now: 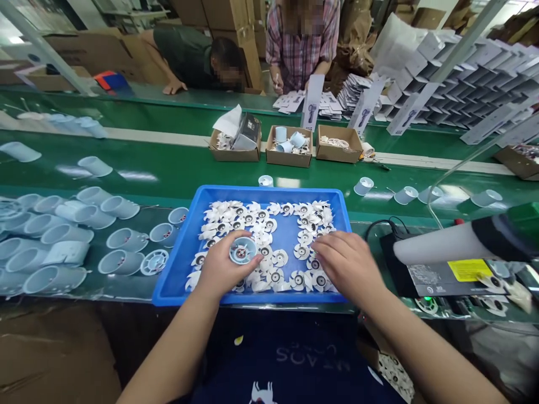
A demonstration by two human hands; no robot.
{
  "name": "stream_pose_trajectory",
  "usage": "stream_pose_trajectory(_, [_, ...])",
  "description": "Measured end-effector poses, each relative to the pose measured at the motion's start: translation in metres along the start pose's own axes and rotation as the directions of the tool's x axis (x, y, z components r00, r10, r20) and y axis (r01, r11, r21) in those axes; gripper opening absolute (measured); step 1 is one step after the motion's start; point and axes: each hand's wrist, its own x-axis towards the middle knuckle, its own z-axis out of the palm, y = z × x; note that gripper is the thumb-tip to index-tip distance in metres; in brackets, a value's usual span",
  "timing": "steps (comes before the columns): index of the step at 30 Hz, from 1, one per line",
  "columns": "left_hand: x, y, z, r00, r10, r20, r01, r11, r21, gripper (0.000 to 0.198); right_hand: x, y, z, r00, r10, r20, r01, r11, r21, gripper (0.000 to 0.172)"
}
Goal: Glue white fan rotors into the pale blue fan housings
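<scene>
Two bare hands work over one blue plastic tray in the head view. The left hand pinches one pale blue round fan housing, white spokes inside it, narrowly between fingers and thumb, just above the tray's left half. The right hand lies spread and shows nothing held, its fingers touching white fan impellers. Dozens of these, too many to count, crowd the tray around a bare blue patch. Roughly twenty pale blue plastic sleeves lie left of the tray on a green conveyor belt, and four lie right. Beyond sit three cardboard boxes. Across the belt are a co-worker in a plaid shirt and another leaning in a dark shirt.
</scene>
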Motion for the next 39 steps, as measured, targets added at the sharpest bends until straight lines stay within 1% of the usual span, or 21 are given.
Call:
stream_pose_trajectory(1, [-0.001,0.001,0.000,1.000,0.008,0.012,-0.008,1.000,0.027,0.045,0.011,0.000,0.014,0.991,-0.019,0.130,0.028,0.997,-0.066,0.021])
stream_pose_trajectory(3, [-0.002,0.002,-0.002,0.999,0.007,0.032,-0.009,0.998,0.061,0.045,0.031,0.003,0.039,0.956,-0.028,0.293,0.069,0.989,-0.131,0.025])
stream_pose_trajectory(5, [-0.004,0.000,-0.003,0.999,-0.001,0.038,-0.001,0.998,0.060,0.046,0.044,0.006,0.053,0.925,-0.047,0.376,0.117,0.979,-0.165,0.024])
stream_pose_trajectory(6, [-0.005,-0.001,-0.004,0.999,-0.005,0.036,0.003,0.999,0.051,0.046,0.047,0.006,0.056,0.913,-0.061,0.404,0.143,0.974,-0.175,0.022])
stream_pose_trajectory(9, [-0.005,0.000,-0.006,0.999,-0.016,0.045,0.014,0.999,0.033,0.046,0.048,0.004,0.050,0.866,-0.121,0.485,0.223,0.962,-0.158,0.030])
stream_pose_trajectory(11, [-0.004,0.001,-0.007,0.996,-0.029,0.082,0.026,0.999,0.037,0.046,0.043,0.002,0.038,0.806,-0.183,0.564,0.279,0.956,-0.089,0.037])
stream_pose_trajectory(13, [-0.003,0.003,-0.007,0.992,-0.029,0.126,0.023,0.999,0.042,0.046,0.039,0.000,0.026,0.740,-0.244,0.627,0.317,0.948,-0.005,0.040])
stream_pose_trajectory(15, [-0.003,0.004,-0.006,0.988,-0.013,0.155,0.006,0.999,0.044,0.047,0.036,0.000,0.019,0.705,-0.272,0.655,0.318,0.947,0.051,0.045])
stream_pose_trajectory(17, [-0.003,0.003,-0.005,0.986,0.003,0.164,-0.012,0.999,0.050,0.047,0.038,0.000,0.020,0.711,-0.243,0.660,0.276,0.960,0.057,0.048])
stream_pose_trajectory(18, [-0.003,0.003,-0.005,0.986,0.005,0.166,-0.015,0.998,0.055,0.047,0.039,0.000,0.023,0.717,-0.216,0.663,0.247,0.968,0.048,0.046])
stream_pose_trajectory(20, [-0.003,0.003,-0.004,0.986,0.004,0.166,-0.014,0.998,0.060,0.047,0.044,-0.004,0.032,0.720,-0.156,0.676,0.193,0.981,0.020,0.035])
stream_pose_trajectory(22, [-0.004,0.002,-0.004,0.985,-0.001,0.171,-0.008,0.998,0.055,0.047,0.050,-0.010,0.040,0.702,-0.120,0.702,0.166,0.986,0.002,0.024])
stream_pose_trajectory(25, [-0.004,0.002,-0.004,0.985,-0.014,0.170,0.006,0.999,0.048,0.048,0.057,-0.024,0.046,0.673,-0.071,0.736,0.136,0.990,-0.029,0.020])
stream_pose_trajectory(27, [-0.004,0.002,-0.004,0.986,-0.017,0.166,0.008,0.999,0.052,0.048,0.061,-0.036,0.047,0.659,-0.007,0.752,0.095,0.993,-0.074,0.018])
stream_pose_trajectory(29, [-0.003,0.002,-0.003,0.987,-0.011,0.161,0.002,0.998,0.056,0.048,0.063,-0.048,0.051,0.644,0.087,0.760,0.021,0.991,-0.131,0.021])
stream_pose_trajectory(32, [-0.002,0.002,-0.003,0.989,-0.004,0.150,-0.003,0.999,0.048,0.046,0.066,-0.061,0.059,0.621,0.226,0.750,-0.148,0.974,-0.171,0.020])
stream_pose_trajectory(34, [-0.001,0.000,-0.003,0.993,-0.015,0.118,0.012,0.999,0.029,0.044,0.067,-0.063,0.058,0.628,0.273,0.728,-0.281,0.953,-0.115,0.015])
stream_pose_trajectory(36, [-0.002,-0.004,-0.004,0.998,-0.049,0.030,0.050,0.999,-0.012,0.046,0.065,-0.060,0.048,0.661,0.268,0.701,-0.409,0.912,0.038,0.013])
stream_pose_trajectory(37, [-0.004,-0.005,-0.004,0.997,-0.065,-0.031,0.064,0.997,-0.052,0.050,0.062,-0.057,0.040,0.680,0.244,0.692,-0.466,0.872,0.150,0.014])
stream_pose_trajectory(38, [-0.006,-0.006,-0.004,0.993,-0.072,-0.088,0.063,0.993,-0.104,0.055,0.057,-0.054,0.031,0.698,0.208,0.685,-0.516,0.810,0.279,0.017])
stream_pose_trajectory(39, [-0.009,-0.005,-0.004,0.989,-0.062,-0.131,0.041,0.986,-0.162,0.060,0.051,-0.050,0.021,0.714,0.165,0.680,-0.560,0.718,0.414,0.022])
